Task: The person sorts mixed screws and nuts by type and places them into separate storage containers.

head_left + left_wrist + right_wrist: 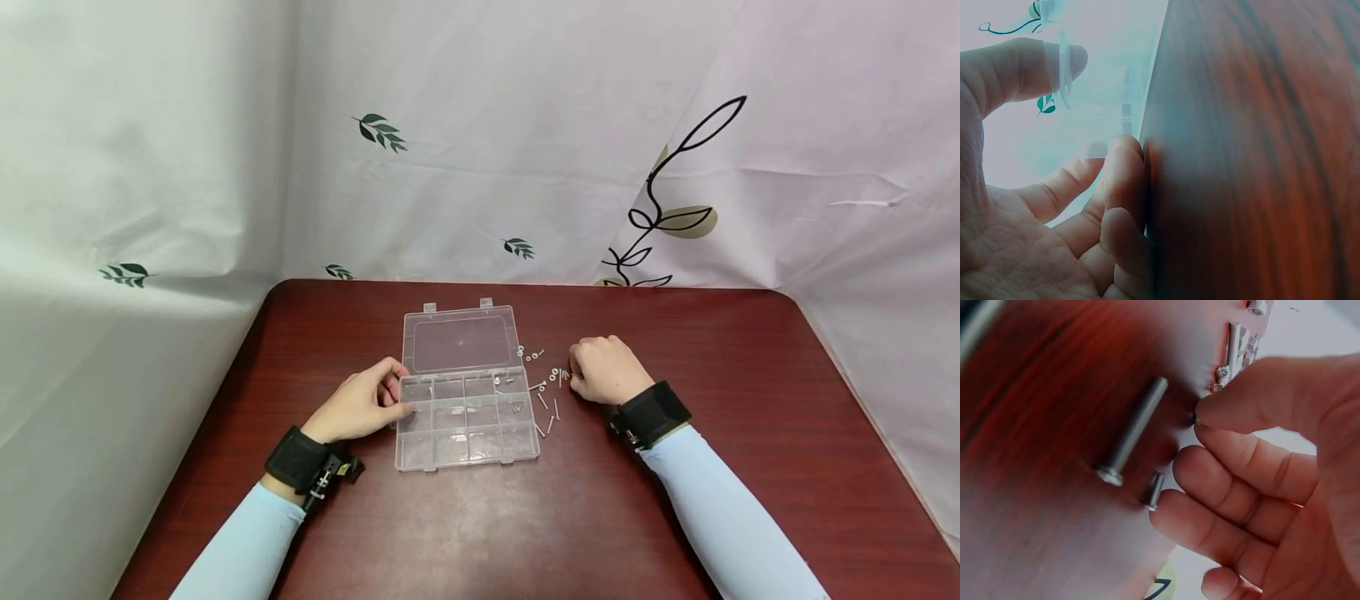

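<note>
Pinching something tiny between thumb and forefinger of the right hand [603,371], too small to name, among loose screws [550,408] just right of the clear organizer box [467,421] at mid-table [675,517]. Steadying the box's left wall with curled left hand [360,407]. Risk, probably: slipping from so slight a grip, rolling away across the smooth wood, or scattering neighbouring screws.
</note>
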The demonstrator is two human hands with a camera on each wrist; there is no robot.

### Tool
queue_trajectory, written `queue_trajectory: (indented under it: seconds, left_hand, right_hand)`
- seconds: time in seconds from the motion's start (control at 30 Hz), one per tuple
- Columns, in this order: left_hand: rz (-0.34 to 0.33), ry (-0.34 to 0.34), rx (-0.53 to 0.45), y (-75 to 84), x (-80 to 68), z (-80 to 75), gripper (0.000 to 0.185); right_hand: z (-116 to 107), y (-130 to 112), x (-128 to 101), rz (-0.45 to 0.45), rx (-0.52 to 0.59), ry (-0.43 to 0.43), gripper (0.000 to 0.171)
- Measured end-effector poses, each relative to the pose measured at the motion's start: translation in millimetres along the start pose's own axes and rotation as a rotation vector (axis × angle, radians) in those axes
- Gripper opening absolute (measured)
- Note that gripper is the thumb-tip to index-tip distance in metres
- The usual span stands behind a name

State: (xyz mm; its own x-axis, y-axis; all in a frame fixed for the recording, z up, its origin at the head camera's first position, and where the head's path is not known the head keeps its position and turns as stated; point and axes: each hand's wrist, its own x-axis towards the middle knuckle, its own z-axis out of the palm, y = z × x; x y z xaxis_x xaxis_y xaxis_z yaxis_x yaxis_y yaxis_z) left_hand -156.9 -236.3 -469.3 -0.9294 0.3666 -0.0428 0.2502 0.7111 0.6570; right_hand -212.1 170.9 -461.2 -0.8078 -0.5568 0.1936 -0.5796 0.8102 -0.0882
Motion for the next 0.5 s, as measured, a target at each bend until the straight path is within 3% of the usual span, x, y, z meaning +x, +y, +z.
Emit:
queue_trajectory:
  seconds: [0.27, 0.5]
  left_hand:
    - [0.001, 0.000, -0.008, -0.7, 0.0, 1.2, 0.044]
    - [0.002, 0.003, -0.009, -0.8, -0.3, 0.6, 0.043]
  right_hand:
    - [5.0, -0.3, 2.4, 0.014, 0.001, 0.008, 0.027]
    - [-4.5, -6.8, -0.4, 0.027, 0.152, 0.089, 0.020]
